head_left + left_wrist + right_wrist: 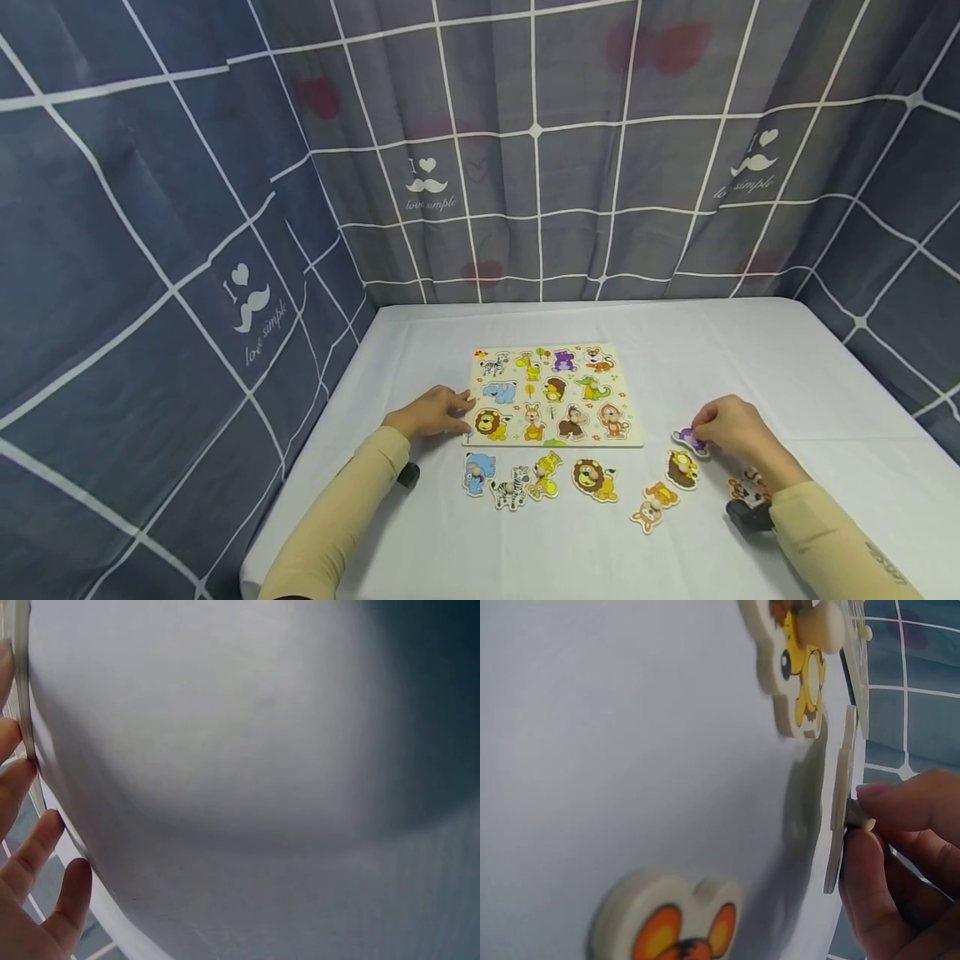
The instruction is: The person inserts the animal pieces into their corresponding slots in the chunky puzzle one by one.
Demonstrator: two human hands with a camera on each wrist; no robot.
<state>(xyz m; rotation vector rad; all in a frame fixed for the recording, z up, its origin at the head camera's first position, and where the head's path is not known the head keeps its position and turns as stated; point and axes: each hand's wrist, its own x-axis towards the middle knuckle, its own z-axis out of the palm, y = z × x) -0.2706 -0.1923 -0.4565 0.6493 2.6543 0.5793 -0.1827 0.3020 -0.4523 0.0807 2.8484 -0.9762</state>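
Observation:
My left hand [437, 412] rests on the left edge of a cream animal puzzle board [553, 442], its fingertips touching the side. The left wrist view shows those fingers spread along the edge. On the right, my right hand [731, 427] pinches a purple animal puzzle piece [688, 440] by its small knob [860, 817]. Seen edge-on in the right wrist view, that piece is raised off the white cloth with a shadow beside it. Nearest to it lies the hedgehog piece [682, 469].
Before the board lie elephant [478, 473], zebra [512, 489], giraffe [545, 476] and lion [595, 481] pieces. An orange-brown long-eared piece [654, 507] is farther right. Pieces [738, 488] under the right wrist are partly hidden. A checked curtain [577, 183] stands behind the white-covered table [420, 342].

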